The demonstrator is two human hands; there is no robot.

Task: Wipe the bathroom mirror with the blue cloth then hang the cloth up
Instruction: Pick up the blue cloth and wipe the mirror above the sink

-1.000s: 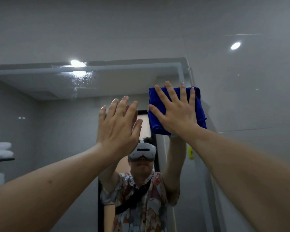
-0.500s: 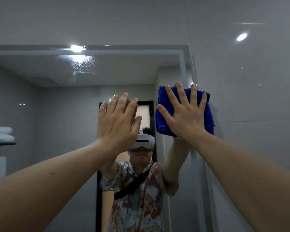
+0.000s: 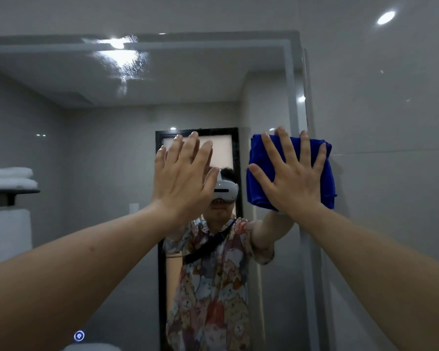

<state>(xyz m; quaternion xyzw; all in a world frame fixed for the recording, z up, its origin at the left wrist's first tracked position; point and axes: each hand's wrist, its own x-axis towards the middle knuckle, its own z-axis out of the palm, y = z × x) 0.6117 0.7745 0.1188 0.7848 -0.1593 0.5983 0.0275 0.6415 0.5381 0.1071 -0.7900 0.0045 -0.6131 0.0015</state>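
Observation:
The bathroom mirror (image 3: 86, 148) fills the left and middle of the view, with its right edge running down near the cloth. A folded blue cloth (image 3: 256, 191) lies flat against the glass at that right edge, overlapping the frame. My right hand (image 3: 294, 181) presses on it with fingers spread, so most of the cloth is hidden under the palm. To its left, my left hand (image 3: 183, 178) is raised flat with fingers together, at or just in front of the glass, holding nothing.
A glossy grey tiled wall (image 3: 390, 148) adjoins the mirror on the right. The mirror reflects a person in a headset, a dark door frame (image 3: 236, 148) and folded white towels (image 3: 10, 176) on a shelf. Streaks show near the mirror's top (image 3: 122, 62).
My right hand has slid the cloth down from the mirror's top right corner along the right edge. My left hand has stayed beside it.

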